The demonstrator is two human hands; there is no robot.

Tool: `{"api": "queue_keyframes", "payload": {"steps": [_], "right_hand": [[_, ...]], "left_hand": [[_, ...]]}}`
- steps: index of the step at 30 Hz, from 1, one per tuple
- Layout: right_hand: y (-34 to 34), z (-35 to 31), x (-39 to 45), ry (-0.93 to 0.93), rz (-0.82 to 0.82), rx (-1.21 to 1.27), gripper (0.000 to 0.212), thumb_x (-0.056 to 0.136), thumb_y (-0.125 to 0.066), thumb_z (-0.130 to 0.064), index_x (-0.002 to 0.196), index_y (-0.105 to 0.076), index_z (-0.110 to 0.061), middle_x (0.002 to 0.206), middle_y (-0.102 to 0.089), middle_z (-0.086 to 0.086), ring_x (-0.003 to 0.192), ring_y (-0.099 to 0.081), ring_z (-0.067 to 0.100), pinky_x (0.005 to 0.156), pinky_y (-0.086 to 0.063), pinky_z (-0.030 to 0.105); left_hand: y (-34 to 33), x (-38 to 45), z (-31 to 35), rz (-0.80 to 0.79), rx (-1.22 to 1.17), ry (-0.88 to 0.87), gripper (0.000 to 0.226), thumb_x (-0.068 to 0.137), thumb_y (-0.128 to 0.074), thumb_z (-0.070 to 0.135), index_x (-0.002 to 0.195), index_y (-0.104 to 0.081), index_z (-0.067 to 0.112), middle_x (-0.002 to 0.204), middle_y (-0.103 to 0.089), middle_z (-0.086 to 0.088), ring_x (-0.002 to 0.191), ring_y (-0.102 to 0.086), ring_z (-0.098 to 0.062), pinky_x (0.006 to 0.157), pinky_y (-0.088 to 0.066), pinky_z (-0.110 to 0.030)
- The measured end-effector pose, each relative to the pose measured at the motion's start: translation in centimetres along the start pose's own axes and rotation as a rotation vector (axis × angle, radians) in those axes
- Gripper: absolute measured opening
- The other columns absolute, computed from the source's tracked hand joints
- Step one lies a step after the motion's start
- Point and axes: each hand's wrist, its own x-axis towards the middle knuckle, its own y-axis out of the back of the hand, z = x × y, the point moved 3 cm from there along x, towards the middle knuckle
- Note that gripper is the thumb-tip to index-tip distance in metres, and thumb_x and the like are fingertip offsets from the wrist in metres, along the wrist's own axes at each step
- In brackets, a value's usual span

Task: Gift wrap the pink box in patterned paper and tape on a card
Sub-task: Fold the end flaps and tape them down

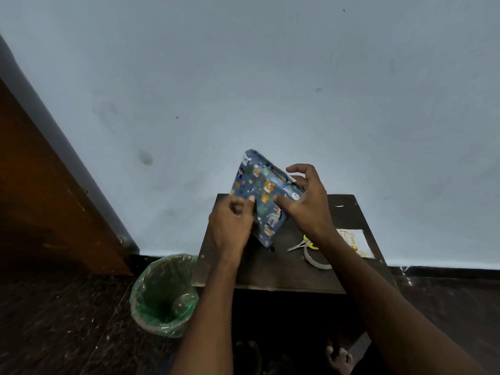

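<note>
While both hands were up off the small dark table [270, 272], the box [263, 193] sat tilted between them, already covered in blue paper printed with little cartoon animals: bears, a zebra, some white faces. No pink was showing anywhere. One corner pointed down near the tabletop, but I couldn't tell if it was actually touching.

The left hand [230, 226] pinched the lower left edge of the parcel, thumb on the printed face and the other fingers curled in behind. The right hand [305, 201] had its thumb pressed on the front of the paper, with the fingers bent like a claw over the upper right edge, where a bit of crumpled fold or tape showed.

On the table, to the right, lay the card [357, 242], pale with yellow lettering. It looked like a "Happy" something greeting, too blurry to read properly. Just beside it were a tape roll [315, 262] and yellow-handled scissors [301, 243], partly hidden under the right forearm.

Down on the dark floor, left of the table, stood a bin [163, 293] with a green plastic liner. Behind it all was a plain pale blue wall [243, 77].
</note>
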Motion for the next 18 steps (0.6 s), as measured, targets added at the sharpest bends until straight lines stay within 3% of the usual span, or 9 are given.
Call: {"api": "queue_keyframes", "payload": {"steps": [2,5,8,10,13,16,18], "right_hand": [[0.3,0.0,0.5,-0.001,-0.077,0.007,0.061,0.074,-0.083,0.003,0.120,-0.056,-0.026,0.114,-0.071,0.007,0.097,-0.075,0.018,0.076,-0.063,0.043],[0.3,0.1,0.8,-0.030,-0.203,0.071,0.062,0.073,-0.088,0.000,0.120,-0.057,-0.026,0.116,-0.070,0.014,0.102,-0.074,0.029,0.079,-0.064,0.051],[0.1,-0.1,0.9,-0.015,-0.245,0.103,0.059,0.072,-0.090,0.004,0.116,-0.062,-0.023,0.117,-0.071,0.012,0.105,-0.073,0.030,0.083,-0.064,0.050],[0.0,-0.1,1.1,0.003,-0.225,0.133,0.055,0.072,-0.089,0.006,0.115,-0.065,-0.017,0.116,-0.072,0.011,0.106,-0.073,0.030,0.087,-0.063,0.051],[0.2,-0.1,1.3,0.016,-0.190,0.126,0.047,0.076,-0.087,0.006,0.115,-0.069,-0.012,0.112,-0.074,0.009,0.101,-0.073,0.027,0.087,-0.063,0.047],[0.2,0.0,1.4,0.020,-0.196,0.088,0.037,0.083,-0.082,0.005,0.113,-0.072,-0.014,0.108,-0.076,0.005,0.094,-0.074,0.019,0.083,-0.063,0.043],[0.1,0.2,1.2,0.049,-0.200,0.051,0.034,0.087,-0.079,0.002,0.114,-0.073,-0.018,0.111,-0.076,0.002,0.095,-0.075,0.025,0.084,-0.063,0.048]], "left_hand": [[0.3,0.7,0.0,0.034,-0.205,-0.059,0.050,0.088,-0.074,0.061,0.126,-0.063,0.030,0.123,-0.065,0.011,0.109,-0.064,-0.007,0.093,-0.056,-0.035],[0.5,0.8,-0.1,-0.044,-0.443,-0.067,0.072,0.092,-0.073,0.057,0.154,-0.045,0.036,0.150,-0.052,0.016,0.126,-0.053,0.012,0.104,-0.049,-0.022],[1.2,0.4,0.7,-0.092,-0.531,-0.113,0.058,0.098,-0.076,0.039,0.150,-0.049,0.035,0.138,-0.063,0.022,0.122,-0.063,0.006,0.101,-0.052,-0.018],[1.4,0.4,0.8,-0.045,-0.563,-0.091,0.045,0.098,-0.077,0.032,0.139,-0.058,0.031,0.125,-0.070,0.017,0.111,-0.069,-0.001,0.095,-0.057,-0.026],[0.9,-0.1,0.9,-0.023,-0.640,0.028,0.037,0.092,-0.077,0.034,0.125,-0.061,0.027,0.110,-0.072,0.014,0.097,-0.071,-0.003,0.085,-0.058,-0.035],[0.7,-0.5,1.3,-0.007,-0.655,0.051,0.038,0.084,-0.075,0.033,0.118,-0.060,0.025,0.098,-0.069,0.023,0.087,-0.067,0.000,0.079,-0.057,-0.034],[0.8,-0.6,1.6,0.006,-0.647,0.035,0.036,0.083,-0.073,0.030,0.115,-0.059,0.023,0.091,-0.067,0.024,0.081,-0.065,0.000,0.075,-0.055,-0.031]]}}
